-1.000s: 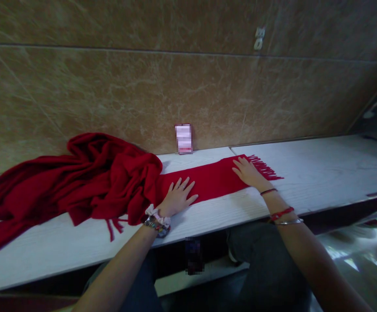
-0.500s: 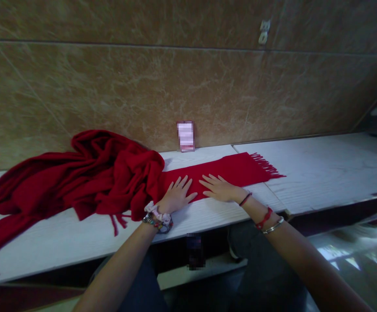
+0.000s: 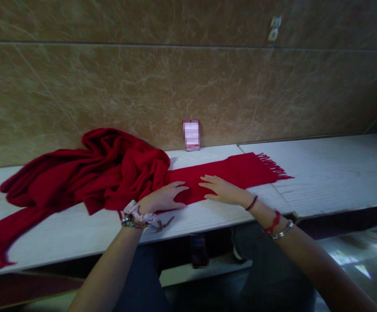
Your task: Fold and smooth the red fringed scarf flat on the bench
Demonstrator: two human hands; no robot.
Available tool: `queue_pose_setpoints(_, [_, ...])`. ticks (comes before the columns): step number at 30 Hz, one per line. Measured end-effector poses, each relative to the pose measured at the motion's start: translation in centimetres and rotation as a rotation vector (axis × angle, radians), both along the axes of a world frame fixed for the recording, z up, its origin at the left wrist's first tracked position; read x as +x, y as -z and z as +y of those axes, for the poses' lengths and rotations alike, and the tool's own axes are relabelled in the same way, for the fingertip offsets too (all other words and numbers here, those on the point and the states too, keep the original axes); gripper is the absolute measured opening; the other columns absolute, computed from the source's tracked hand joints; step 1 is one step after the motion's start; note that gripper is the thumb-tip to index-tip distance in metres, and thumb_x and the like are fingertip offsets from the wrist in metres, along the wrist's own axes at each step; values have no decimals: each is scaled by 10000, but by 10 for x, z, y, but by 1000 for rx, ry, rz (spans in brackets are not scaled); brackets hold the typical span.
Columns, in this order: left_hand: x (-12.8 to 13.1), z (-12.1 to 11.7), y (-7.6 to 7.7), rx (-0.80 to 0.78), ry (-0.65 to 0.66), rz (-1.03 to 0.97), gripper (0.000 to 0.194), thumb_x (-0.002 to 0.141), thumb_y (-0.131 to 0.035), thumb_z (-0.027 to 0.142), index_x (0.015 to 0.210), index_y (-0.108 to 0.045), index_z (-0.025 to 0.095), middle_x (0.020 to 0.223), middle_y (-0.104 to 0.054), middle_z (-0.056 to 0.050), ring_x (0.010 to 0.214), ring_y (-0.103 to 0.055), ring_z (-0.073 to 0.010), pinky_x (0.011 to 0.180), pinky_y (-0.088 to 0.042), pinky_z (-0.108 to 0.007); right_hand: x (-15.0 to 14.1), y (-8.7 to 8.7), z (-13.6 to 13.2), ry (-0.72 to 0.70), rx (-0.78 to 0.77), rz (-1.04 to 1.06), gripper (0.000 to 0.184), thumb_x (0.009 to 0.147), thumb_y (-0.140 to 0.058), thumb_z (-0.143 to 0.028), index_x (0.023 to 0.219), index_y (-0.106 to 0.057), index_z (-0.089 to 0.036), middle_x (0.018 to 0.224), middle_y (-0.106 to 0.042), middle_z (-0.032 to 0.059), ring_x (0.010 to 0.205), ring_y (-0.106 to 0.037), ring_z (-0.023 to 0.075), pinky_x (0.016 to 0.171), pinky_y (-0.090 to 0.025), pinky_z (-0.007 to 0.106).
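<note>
A red fringed scarf (image 3: pixel 240 171) lies along the white wood-grain counter. Its right part is spread flat, with tassels at the right end. The left part is a crumpled heap, and another fringed end trails to the lower left. My left hand (image 3: pixel 164 197) is by the inner edge of the heap, thumb apart from the fingers and holding nothing. Over the flat stretch, my right hand (image 3: pixel 222 190) lies palm down with fingers stretched out. Whether the left palm presses on the cloth cannot be seen.
A phone-like upright thing (image 3: pixel 192 135) with a blurred face leans on the brown marbled wall (image 3: pixel 136 86) behind. White wall fittings (image 3: pixel 274 28) sit higher up at the right. The white counter (image 3: pixel 331 173) runs on to the right. My legs are below its front edge.
My left hand has shifted left and turned, its spread fingers drawing closer together. My right hand stays on the flat part of the scarf. The whole view has moved slightly.
</note>
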State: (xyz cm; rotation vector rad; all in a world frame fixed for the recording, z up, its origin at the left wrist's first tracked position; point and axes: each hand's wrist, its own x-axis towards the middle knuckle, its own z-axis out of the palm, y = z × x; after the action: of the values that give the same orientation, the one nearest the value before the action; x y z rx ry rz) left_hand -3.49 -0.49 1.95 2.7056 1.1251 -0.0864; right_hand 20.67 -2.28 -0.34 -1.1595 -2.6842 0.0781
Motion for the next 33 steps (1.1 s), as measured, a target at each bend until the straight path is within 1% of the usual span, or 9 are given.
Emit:
queue_pose_setpoints(4, [-11, -7, -8, 77, 32, -31, 443, 743, -563, 304, 1166, -535, 176, 1179, -523, -83, 1027, -527, -184, 918, -390, -272, -12, 0, -5, -130, 14, 3, 400, 854, -491, -297, 1220, -524, -140, 1282, -509, 116, 1218, -414, 196, 1023, -325, 354])
queue_pose_setpoints(8, [-28, -8, -13, 160, 6, -23, 300, 747, -511, 218, 1031, -604, 188, 1044, -588, -59, 933, -557, -173, 857, -419, -279, -18, 2, -5, -147, 19, -8, 350, 853, -489, -266, 1176, -563, -152, 1214, -568, 104, 1140, -494, 187, 964, -391, 329])
queue_pose_setpoints(13, [-44, -8, -6, 154, 46, -37, 320, 691, -490, 120, 977, -622, 178, 1003, -610, -50, 925, -559, -157, 862, -417, -254, -22, 2, -3, -135, 65, -7, 322, 858, -475, -257, 1140, -591, -152, 1166, -599, 102, 1085, -532, 196, 921, -423, 329])
queue_pose_setpoints(17, [-48, -7, 1, 239, -2, 2, 318, 686, -468, 77, 942, -628, 179, 979, -616, -53, 920, -559, -167, 881, -411, -286, -25, 2, -2, -132, 67, -15, 294, 863, -470, -255, 1107, -614, -177, 1139, -613, 88, 1057, -546, 189, 908, -431, 323])
queue_pose_setpoints(19, [-48, -7, -2, 304, -40, 10, 289, 715, -452, 77, 915, -631, 183, 944, -621, -57, 903, -561, -177, 883, -410, -317, -25, 0, -3, -133, 55, -7, 288, 865, -467, -247, 1100, -619, -175, 1137, -614, 84, 1056, -546, 186, 906, -434, 318])
queue_pose_setpoints(22, [-47, -12, -12, 386, -76, -74, 252, 781, -435, 130, 937, -625, 189, 949, -616, -60, 912, -553, -183, 884, -407, -329, -25, -3, -5, -132, 37, 13, 293, 870, -468, -256, 1106, -615, -162, 1144, -611, 86, 1068, -539, 187, 911, -434, 316])
queue_pose_setpoints(25, [-44, -21, -19, 278, -40, -33, 226, 800, -435, 166, 918, -625, 203, 916, -618, -41, 860, -566, -161, 817, -435, -277, -24, -4, -5, -139, 25, 8, 299, 876, -463, -271, 1112, -610, -161, 1150, -610, 84, 1077, -535, 185, 924, -426, 317])
queue_pose_setpoints(28, [-40, -28, -14, 136, -25, 87, 230, 760, -440, 127, 886, -610, 216, 861, -622, -17, 790, -576, -144, 722, -447, -231, -23, -2, -4, -157, 30, -4, 303, 867, -479, -255, 1121, -602, -147, 1159, -605, 91, 1085, -530, 188, 938, -415, 320])
queue_pose_setpoints(33, [-40, -30, -8, 154, -55, 134, 248, 752, -436, 124, 935, -586, 199, 925, -616, -44, 841, -581, -168, 740, -448, -252, -20, 2, -2, -200, 75, -25, 270, 854, -477, -179, 1081, -619, -147, 1119, -627, 86, 1054, -547, 183, 922, -419, 321])
